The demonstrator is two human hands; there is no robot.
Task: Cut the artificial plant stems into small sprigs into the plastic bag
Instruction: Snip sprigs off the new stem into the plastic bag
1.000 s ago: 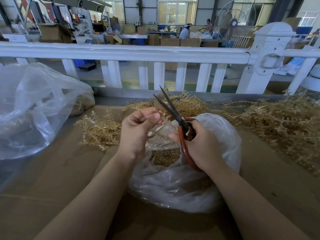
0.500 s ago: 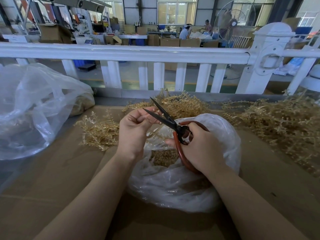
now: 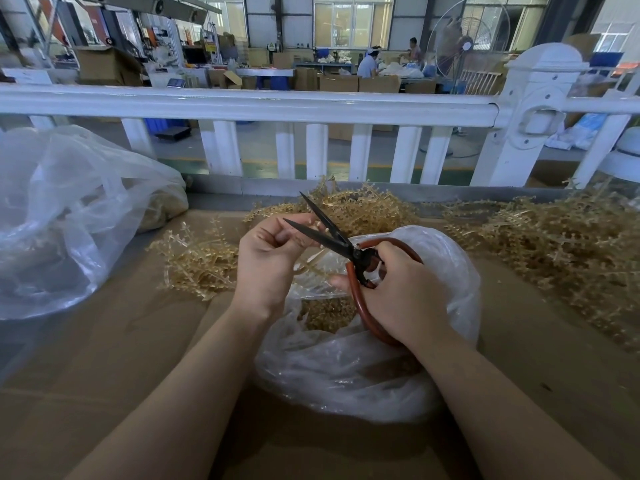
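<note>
Scissors [image 3: 341, 242] swung leftward (blades apart), right hand [image 3: 398, 292] gripping; left hand [image 3: 268, 258] pinches stem [image 3: 313, 263].

two plastic bags [image 3: 346, 368] [image 3: 62, 216], one scissors [image 3: 341, 249], perhaps three stem piles [image 3: 554, 244].

Stem piles [image 3: 561, 244] right and behind plastic bag [image 3: 346, 375], big bag [image 3: 69, 220] left, bare cardboard [image 3: 138, 341] near.

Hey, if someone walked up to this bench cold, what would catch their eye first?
Probably the scissors, blades open at centre, red handles gripped by the right hand, while the left hand pinches a tan plant stem at the blades, above the plastic bag. Next, the heap of uncut stems on the right.
</note>
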